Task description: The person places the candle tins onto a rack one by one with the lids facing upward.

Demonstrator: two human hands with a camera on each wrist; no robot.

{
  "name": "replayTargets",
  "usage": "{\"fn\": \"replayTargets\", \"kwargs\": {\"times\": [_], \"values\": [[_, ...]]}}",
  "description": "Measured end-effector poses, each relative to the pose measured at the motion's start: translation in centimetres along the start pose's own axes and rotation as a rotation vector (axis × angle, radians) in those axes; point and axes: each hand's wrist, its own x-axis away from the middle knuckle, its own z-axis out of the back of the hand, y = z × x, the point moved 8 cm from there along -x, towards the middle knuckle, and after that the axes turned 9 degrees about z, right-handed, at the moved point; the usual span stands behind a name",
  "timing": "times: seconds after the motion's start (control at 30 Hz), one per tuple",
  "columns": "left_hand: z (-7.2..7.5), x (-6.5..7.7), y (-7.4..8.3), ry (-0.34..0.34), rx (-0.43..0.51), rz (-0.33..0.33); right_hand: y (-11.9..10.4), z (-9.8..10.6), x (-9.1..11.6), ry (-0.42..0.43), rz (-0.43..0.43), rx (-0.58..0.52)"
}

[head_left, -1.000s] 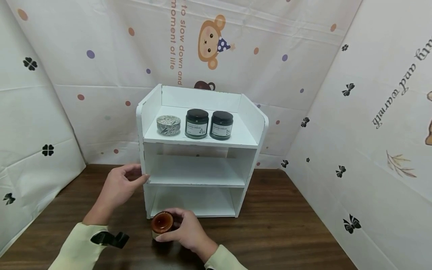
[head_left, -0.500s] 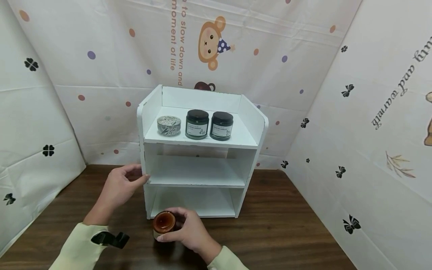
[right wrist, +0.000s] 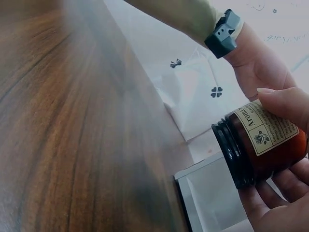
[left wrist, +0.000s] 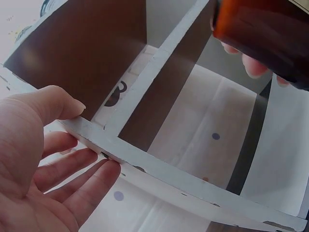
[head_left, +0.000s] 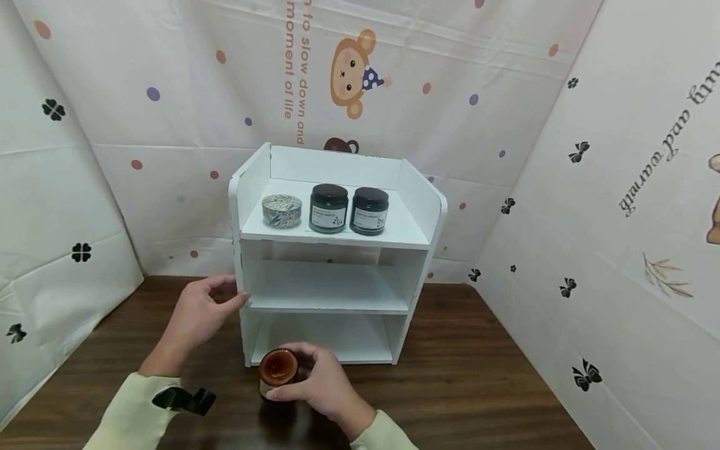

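Note:
A white three-tier shelf stands on the wooden table. My left hand holds its left side panel at the height of the middle tier, thumb on the front edge and fingers along the outer face. In front of the bottom tier, my right hand grips an amber glass candle jar between thumb and fingers. The right wrist view shows the jar upside down: its black lid faces the table, and the cream "Aroma" label shows beside the thumb. Some right fingers are hidden behind the jar.
On the top tier stand a patterned round tin and two dark candle jars, one in the middle and one to its right. Printed white cloth hangs behind and at both sides. The dark wooden table extends right.
My right hand has shifted the amber candle jar slightly to the right. The left hand stays on the shelf's side panel.

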Motion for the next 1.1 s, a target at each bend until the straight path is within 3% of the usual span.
{"fn": "replayTargets", "kwargs": {"times": [0.8,1.1], "values": [[0.3,0.2,-0.4,-0.005,-0.004,0.023,-1.9,1.1,-0.2,0.065,0.055,-0.02],[0.2,0.0,0.0,0.013,0.011,-0.005,-2.3,2.1,-0.3,0.117,0.057,-0.024]]}}
